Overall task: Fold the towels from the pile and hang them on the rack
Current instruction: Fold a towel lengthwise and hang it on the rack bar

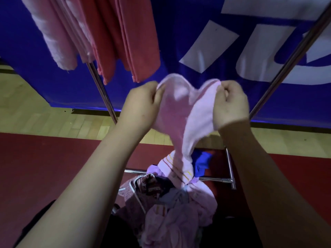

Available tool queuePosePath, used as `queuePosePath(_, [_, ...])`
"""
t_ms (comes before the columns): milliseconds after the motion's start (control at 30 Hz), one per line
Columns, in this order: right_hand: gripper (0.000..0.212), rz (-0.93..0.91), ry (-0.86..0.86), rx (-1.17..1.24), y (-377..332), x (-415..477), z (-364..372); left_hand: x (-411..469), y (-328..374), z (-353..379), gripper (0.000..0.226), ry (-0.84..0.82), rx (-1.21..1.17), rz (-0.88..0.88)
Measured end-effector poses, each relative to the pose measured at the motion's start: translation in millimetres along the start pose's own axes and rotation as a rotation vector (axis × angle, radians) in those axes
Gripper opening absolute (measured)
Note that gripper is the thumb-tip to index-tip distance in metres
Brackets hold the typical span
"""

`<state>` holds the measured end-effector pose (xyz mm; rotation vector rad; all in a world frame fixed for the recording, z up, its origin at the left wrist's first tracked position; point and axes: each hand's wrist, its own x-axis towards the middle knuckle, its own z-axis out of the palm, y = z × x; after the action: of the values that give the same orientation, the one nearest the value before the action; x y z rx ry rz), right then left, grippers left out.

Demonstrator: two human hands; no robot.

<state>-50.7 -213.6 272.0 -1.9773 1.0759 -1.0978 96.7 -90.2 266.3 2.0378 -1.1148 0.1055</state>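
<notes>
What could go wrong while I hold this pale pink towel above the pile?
The pale pink terry towel trails into the heap of mixed laundry, so lifting may drag pieces out. The left hand and right hand pinch its bunched top edge, so the fold may turn out crooked.

- Left hand (141,104), right hand (231,106): both bare, fingers included.
- Left forearm (100,176), right forearm (259,176): bare along the whole visible length.
- Back of right hand: a few small dark specks.
- Below left forearm: dark shape (41,217); too dim to tell whether clothing.
</notes>
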Motion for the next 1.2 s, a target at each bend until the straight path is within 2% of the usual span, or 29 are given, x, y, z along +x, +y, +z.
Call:
queuePosePath(67, [0.018, 0.032, 0.026, 0.021, -9, -2, -9, -3, 9, -6, 0.038, 0.017, -0.031, 0.031])
queuePosePath(167, [0.015, -0.025, 0.123, 0.103, -33, 2, -36, 2, 31, -30, 0.035, 0.104, -0.109, 0.061])
queuePosePath(300, [0.022, 0.065, -0.022, 0.095, -53, 0, -56, 5, 48, -54, 0.038, 0.011, -0.009, 0.083])
queuePosePath(400, [0.027, 0.086, 0.033, 0.161, -83, -1, -83, 7, 75, -89, 0.041, 0.073, -0.001, 0.121])
queuePosePath(500, [0.026, 0.098, 0.083, 0.214, -123, 4, -118, 16, 103, -132, 0.033, 0.137, 0.068, 0.201])
queuePosePath(633, [0.018, 0.066, -0.015, 0.184, -164, 1, -159, 17, 133, -184, 0.019, 0.149, 0.145, 0.206])
queuePosePath(733, [0.017, -0.011, -0.019, 0.095, -190, -5, -187, 16, 147, -217, 0.012, 0.135, 0.215, 0.242])
queuePosePath(767, [0.019, -0.033, -0.027, 0.077, -197, -8, -193, 14, 151, -224, 0.009, 0.109, 0.223, 0.251])
queuePosePath(900, [0.023, -0.109, -0.087, -0.025, -224, -14, -206, 5, 177, -239, 0.021, -0.045, 0.220, 0.316])
queuePosePath(1000, [0.024, -0.147, -0.117, -0.098, -236, -19, -206, -2, 194, -245, 0.033, -0.268, 0.224, 0.327])
queuePosePath(1100, [0.025, -0.132, -0.107, -0.122, -238, -18, -209, -9, 203, -250, 0.059, -0.456, 0.323, 0.322])
queuePosePath(1200, [0.022, -0.129, -0.109, -0.154, -236, -13, -213, -24, 213, -249, 0.078, -0.742, 0.456, 0.278])
